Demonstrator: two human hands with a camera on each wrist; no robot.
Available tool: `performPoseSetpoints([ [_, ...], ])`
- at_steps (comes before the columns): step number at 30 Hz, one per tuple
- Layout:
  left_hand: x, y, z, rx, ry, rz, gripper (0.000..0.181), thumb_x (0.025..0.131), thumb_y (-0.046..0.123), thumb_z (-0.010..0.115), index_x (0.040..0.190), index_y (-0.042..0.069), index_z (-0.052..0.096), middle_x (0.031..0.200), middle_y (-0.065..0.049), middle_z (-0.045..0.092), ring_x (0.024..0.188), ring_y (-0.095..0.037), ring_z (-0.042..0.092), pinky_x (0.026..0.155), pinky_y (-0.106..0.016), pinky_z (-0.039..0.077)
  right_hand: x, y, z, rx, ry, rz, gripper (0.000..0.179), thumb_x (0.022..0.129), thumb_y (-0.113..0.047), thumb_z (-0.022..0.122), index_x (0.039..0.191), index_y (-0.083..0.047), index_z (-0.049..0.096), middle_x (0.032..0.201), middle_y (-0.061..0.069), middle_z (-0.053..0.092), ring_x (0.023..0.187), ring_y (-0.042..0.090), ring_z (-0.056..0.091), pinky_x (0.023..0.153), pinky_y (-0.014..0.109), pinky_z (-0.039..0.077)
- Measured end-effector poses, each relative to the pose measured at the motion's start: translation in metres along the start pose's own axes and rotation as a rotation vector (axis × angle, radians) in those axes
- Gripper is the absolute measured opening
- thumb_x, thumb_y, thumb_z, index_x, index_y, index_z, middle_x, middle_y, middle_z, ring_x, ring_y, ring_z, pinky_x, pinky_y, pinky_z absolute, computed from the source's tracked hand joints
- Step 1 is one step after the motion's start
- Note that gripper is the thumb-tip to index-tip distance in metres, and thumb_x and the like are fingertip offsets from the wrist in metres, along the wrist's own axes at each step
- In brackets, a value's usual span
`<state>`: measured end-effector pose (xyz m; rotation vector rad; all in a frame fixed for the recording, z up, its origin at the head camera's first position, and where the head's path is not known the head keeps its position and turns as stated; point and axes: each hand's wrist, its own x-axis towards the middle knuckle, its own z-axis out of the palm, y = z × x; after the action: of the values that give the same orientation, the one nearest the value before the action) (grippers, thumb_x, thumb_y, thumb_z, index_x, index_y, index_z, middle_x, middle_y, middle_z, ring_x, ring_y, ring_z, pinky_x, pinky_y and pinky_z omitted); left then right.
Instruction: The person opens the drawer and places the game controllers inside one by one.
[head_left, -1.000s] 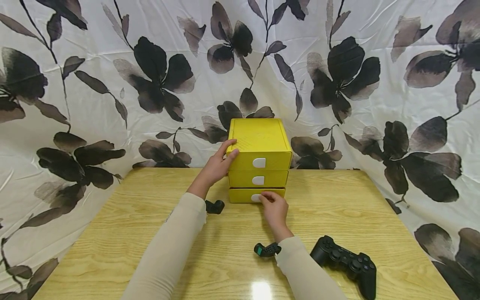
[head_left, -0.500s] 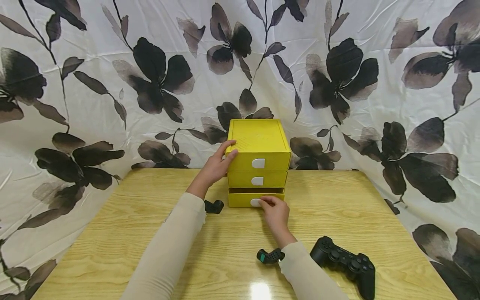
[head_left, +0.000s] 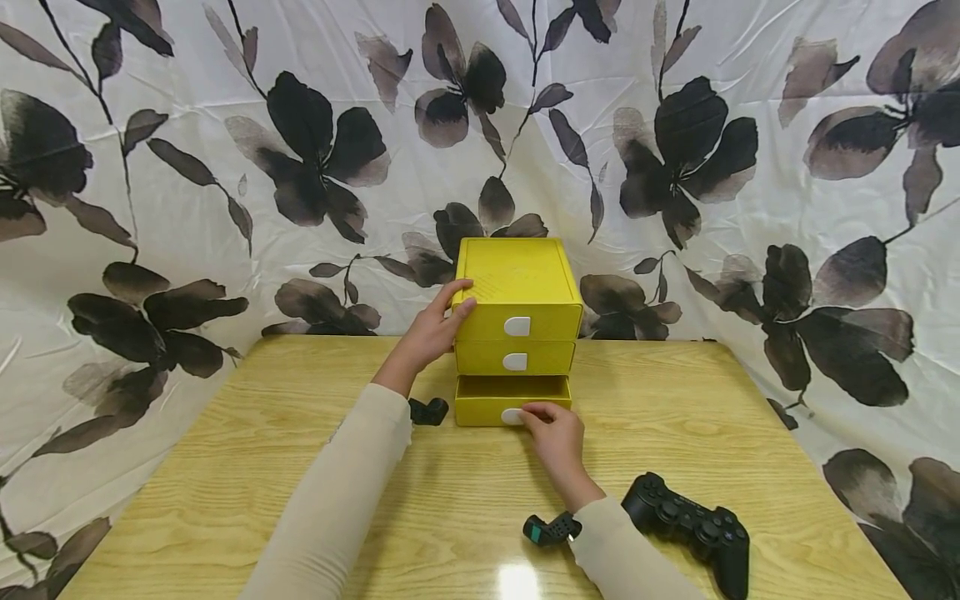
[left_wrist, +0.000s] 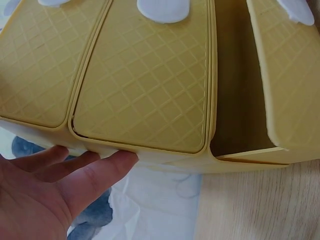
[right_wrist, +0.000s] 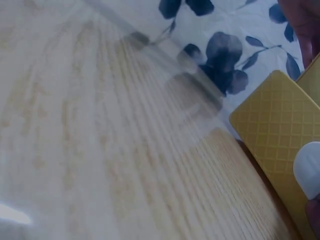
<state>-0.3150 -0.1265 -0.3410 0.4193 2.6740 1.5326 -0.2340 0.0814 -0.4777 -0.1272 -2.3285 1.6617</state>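
A yellow three-drawer box (head_left: pixel 517 271) stands at the back of the table, with a white tab on each drawer. Its bottom drawer (head_left: pixel 480 410) is pulled partway out, showing its upper inside; the top two drawers are closed. My right hand (head_left: pixel 558 437) pinches the bottom drawer's white tab (head_left: pixel 512 416). In the right wrist view that tab (right_wrist: pixel 307 167) is cut by the frame edge, and little of the hand shows. My left hand (head_left: pixel 435 327) rests against the box's upper left side. The left wrist view has its fingers (left_wrist: pixel 95 175) extended along the box wall.
A black game controller (head_left: pixel 693 529) lies on the wooden table (head_left: pixel 300 450) at the front right. Black wrist devices (head_left: pixel 551 529) hang at both sleeves. A white cloth with dark flowers (head_left: pixel 480 142) hangs close behind the box and along both sides.
The bottom drawer has slid from almost closed to partway out, toward me, with my right hand drawing back on its tab. My left hand has stayed on the box.
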Motion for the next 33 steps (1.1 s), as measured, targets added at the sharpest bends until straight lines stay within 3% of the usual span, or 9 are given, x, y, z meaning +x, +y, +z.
performPoseSetpoints([
  [6, -0.008, 0.013, -0.003, 0.003, -0.018, -0.019, 0.052, 0.088, 0.059, 0.039, 0.137, 0.045, 0.024, 0.151, 0.002, 0.018, 0.131, -0.033, 0.033, 0.082, -0.052, 0.049, -0.006, -0.002, -0.005, 0.015, -0.032, 0.015, 0.008, 0.075, -0.025, 0.075, 0.082, -0.022, 0.073, 0.082, -0.003, 0.070, 0.076, 0.011, 0.060, 0.062, 0.022, 0.049],
  [14, -0.001, 0.001, 0.000, 0.012, 0.014, -0.009, 0.053, 0.078, 0.073, 0.039, 0.128, 0.058, 0.026, 0.149, 0.004, 0.022, 0.131, -0.031, 0.034, 0.080, -0.050, 0.051, -0.015, -0.002, -0.010, 0.011, -0.052, 0.013, 0.008, 0.075, -0.027, 0.074, 0.083, -0.023, 0.073, 0.084, -0.005, 0.070, 0.078, 0.010, 0.061, 0.063, 0.021, 0.049],
  [33, 0.001, 0.000, 0.001, 0.007, 0.021, -0.020, 0.050, 0.078, 0.073, 0.040, 0.125, 0.061, 0.026, 0.149, 0.003, 0.024, 0.124, -0.031, 0.042, 0.079, -0.050, 0.051, -0.040, -0.005, -0.023, 0.036, -0.124, 0.042, 0.009, 0.078, -0.025, 0.072, 0.086, -0.020, 0.072, 0.086, 0.000, 0.069, 0.075, 0.011, 0.061, 0.060, 0.020, 0.049],
])
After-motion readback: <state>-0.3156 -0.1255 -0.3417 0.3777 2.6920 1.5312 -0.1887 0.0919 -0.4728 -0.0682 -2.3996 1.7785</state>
